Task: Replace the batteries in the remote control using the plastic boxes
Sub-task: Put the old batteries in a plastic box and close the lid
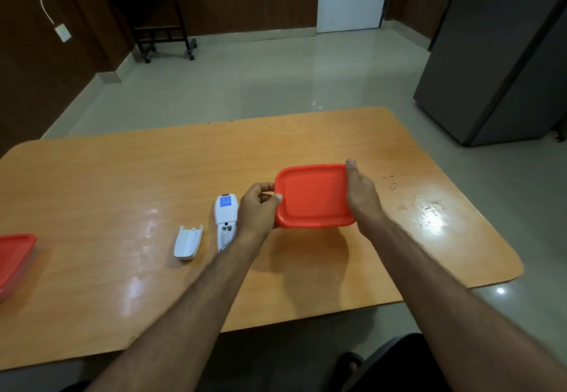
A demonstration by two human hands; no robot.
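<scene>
Orange wooden surface (122,195) is carrying two red-lidded plastic boxes, one remote control (225,222) lying open and one battery cover (187,242). Left hand (257,212) and right hand (362,195) fingers are gripping the centre box (313,196); the other box (13,261) is lying far left.

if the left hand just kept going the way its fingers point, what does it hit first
The left hand points right, and its fingers already grip the near-left edge of the red-lidded box. So it meets the box at once, with the right hand on the far side.
</scene>
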